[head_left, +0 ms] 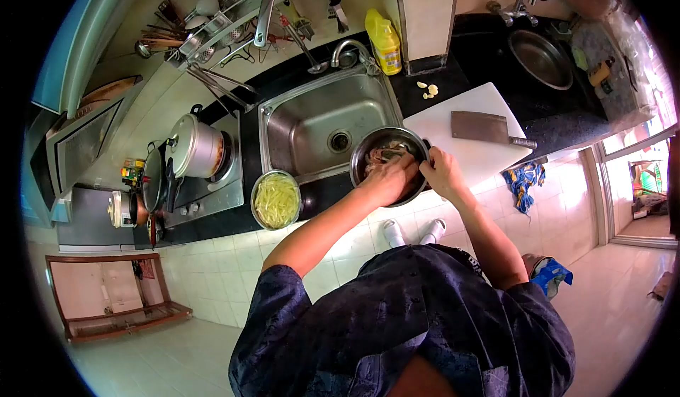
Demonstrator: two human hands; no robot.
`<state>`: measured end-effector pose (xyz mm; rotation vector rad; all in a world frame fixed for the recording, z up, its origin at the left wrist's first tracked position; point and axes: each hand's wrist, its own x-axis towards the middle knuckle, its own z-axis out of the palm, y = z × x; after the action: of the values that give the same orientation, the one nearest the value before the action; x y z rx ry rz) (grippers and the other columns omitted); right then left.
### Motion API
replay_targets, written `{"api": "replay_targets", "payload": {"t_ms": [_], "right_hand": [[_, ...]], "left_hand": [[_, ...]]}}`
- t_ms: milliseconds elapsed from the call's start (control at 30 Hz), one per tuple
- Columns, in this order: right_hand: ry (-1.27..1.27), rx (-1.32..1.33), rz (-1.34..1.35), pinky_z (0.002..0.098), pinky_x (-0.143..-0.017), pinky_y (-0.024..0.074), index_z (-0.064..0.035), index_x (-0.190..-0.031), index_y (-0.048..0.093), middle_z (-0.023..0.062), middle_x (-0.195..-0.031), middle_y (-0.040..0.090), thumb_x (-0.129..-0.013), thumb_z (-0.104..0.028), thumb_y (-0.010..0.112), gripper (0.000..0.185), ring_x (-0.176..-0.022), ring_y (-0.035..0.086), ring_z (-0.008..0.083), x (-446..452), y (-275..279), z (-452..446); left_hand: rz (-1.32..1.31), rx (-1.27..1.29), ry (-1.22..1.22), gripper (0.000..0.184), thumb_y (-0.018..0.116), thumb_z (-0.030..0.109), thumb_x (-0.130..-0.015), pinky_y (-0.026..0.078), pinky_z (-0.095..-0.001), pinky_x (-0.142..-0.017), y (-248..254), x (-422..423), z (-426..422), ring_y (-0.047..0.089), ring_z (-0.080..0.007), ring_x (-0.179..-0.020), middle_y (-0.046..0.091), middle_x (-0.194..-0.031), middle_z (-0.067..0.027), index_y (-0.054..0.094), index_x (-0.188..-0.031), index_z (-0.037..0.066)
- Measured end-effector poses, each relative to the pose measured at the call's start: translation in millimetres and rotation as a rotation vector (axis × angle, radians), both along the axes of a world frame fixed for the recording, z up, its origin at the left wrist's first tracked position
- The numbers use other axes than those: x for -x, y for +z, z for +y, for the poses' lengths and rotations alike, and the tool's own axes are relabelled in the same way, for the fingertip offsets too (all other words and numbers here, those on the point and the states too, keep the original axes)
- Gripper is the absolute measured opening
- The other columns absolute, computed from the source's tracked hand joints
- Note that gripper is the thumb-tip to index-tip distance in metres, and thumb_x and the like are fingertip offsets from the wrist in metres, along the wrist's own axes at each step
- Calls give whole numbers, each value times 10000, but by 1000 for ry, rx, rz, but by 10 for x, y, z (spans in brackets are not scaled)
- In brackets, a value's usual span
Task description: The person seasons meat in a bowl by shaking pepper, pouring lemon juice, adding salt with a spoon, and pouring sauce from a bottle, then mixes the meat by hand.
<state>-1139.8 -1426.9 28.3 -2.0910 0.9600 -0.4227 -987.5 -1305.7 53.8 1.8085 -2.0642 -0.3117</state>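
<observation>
A metal bowl (358, 152) with pieces of meat (386, 152) in it stands at the sink's front right corner, partly over the white cutting board. My left hand (394, 177) reaches down into the bowl; its fingertips are at the meat and mostly hidden. My right hand (440, 172) is closed on the bowl's right rim. A cleaver (480, 126) lies on the cutting board (453, 157) to the right. Left of the bowl, a second bowl (299, 211) holds pale green shreds (276, 200). Peeled garlic cloves (433, 89) lie behind the board.
The sink (304, 128) has a faucet (349, 45) at its back. A yellow bottle (384, 43) stands behind it. At left, a pressure cooker (195, 148) and a pan (154, 177) sit on the stove. A round basin (540, 60) is at back right.
</observation>
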Motion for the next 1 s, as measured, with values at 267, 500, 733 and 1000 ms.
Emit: {"api": "replay_targets", "payload": {"t_ms": [267, 500, 733, 1000], "right_hand": [[-78, -107, -35, 529, -704, 509, 49, -823, 575, 297, -770, 632, -839, -225, 625, 279, -756, 633, 499, 86, -52, -85], [-43, -95, -10, 536, -711, 504, 43, -839, 583, 302, -790, 635, -838, -222, 620, 268, -774, 632, 505, -11, -24, -6], [-20, -123, -13, 544, -710, 494, 48, -839, 569, 311, -798, 628, -842, -222, 617, 275, -783, 625, 513, -34, -51, -32], [-9, -107, -60, 547, -694, 488, 59, -835, 555, 307, -780, 621, -844, -194, 626, 262, -761, 620, 509, -14, -9, -11]], "left_hand": [[-256, 36, 99, 205, 614, 72, -866, 485, -460, -964, -100, -350, 109, 576, -337, -1163, 645, -1116, -142, 686, -1055, 37], [198, -160, 483, 173, 601, 81, -894, 537, -521, -837, -348, -404, -62, 680, -443, -958, 692, -940, -264, 595, -1030, -26], [-234, -378, 269, 339, 629, -24, -818, 522, -435, -952, -235, -362, -68, 574, -344, -1167, 563, -1253, -183, 606, -1155, -15], [-127, -103, 84, 243, 614, 75, -891, 561, -445, -906, -300, -325, -65, 620, -354, -1119, 610, -1142, -150, 621, -1132, 41]]}}
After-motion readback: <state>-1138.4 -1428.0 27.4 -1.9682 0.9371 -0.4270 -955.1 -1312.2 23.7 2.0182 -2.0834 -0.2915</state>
